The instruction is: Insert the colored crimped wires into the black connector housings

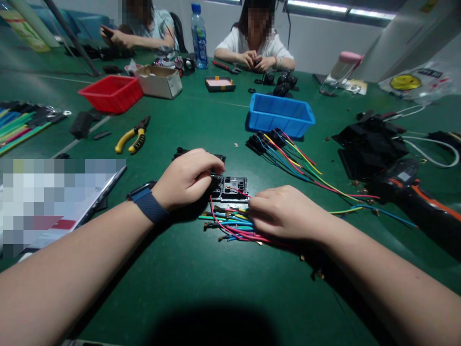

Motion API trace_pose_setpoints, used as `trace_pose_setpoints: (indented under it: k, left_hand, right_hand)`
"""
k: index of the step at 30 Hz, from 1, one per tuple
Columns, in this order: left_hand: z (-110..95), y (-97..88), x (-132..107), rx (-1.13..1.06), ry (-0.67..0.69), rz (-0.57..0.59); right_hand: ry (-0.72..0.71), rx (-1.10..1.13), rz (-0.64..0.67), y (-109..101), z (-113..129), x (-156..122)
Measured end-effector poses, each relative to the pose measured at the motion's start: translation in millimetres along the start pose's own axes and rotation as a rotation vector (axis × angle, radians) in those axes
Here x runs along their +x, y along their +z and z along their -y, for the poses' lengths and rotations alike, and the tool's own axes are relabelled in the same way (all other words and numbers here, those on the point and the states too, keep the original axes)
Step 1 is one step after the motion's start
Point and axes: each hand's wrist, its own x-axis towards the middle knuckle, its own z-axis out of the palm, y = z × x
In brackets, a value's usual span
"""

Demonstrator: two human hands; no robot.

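Note:
My left hand point(190, 178) is closed, its curled fingers at the left part of a small black plastic housing point(236, 185) that lies open on the table. The fingertips partly hide that end. To its right, my right hand point(279, 211) is closed, pinching a red wire point(240, 193) whose brass terminal end sits inside the housing. Beneath the right hand lies a bundle of coloured wires point(230, 223) with brass terminals at their left ends. Another black plastic part point(180, 151) shows behind my left hand.
Beyond are a blue bin point(283, 115), black units with wires point(257, 143), a red bin point(111, 93), a cardboard box point(160, 82) and yellow-handled pliers point(133, 137). At right lie an orange-black power tool point(414, 187) and black parts point(374, 137). Two people sit across the table point(173, 288).

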Motion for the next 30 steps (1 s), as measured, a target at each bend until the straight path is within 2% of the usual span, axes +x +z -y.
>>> trace_pose_setpoints:
  k: [8,17,25,27,30]
  left_hand:
    - [-1.4,-0.3,0.1,0.089,0.106,0.024]
    - [-2.8,-0.4,2.0,0.118,0.135,0.058]
    - [-7.0,-0.9,3.0,0.200,0.097,0.133]
    - [-8.1,-1.0,3.3,0.232,0.082,0.144]
    - [-10.0,-0.2,3.9,0.275,0.069,0.186]
  right_hand:
    - [-0.024,0.202,-0.212,0.9,0.8,-0.7]
    - [-0.059,0.213,-0.182,1.0,0.1,-0.1]
    - [-0.049,0.312,-0.232,-2.2,1.4,-2.2]
    - [-0.003,0.431,-0.242,-4.0,2.5,-1.8]
    - [0.197,0.882,-0.226,-7.9,3.3,-0.4]
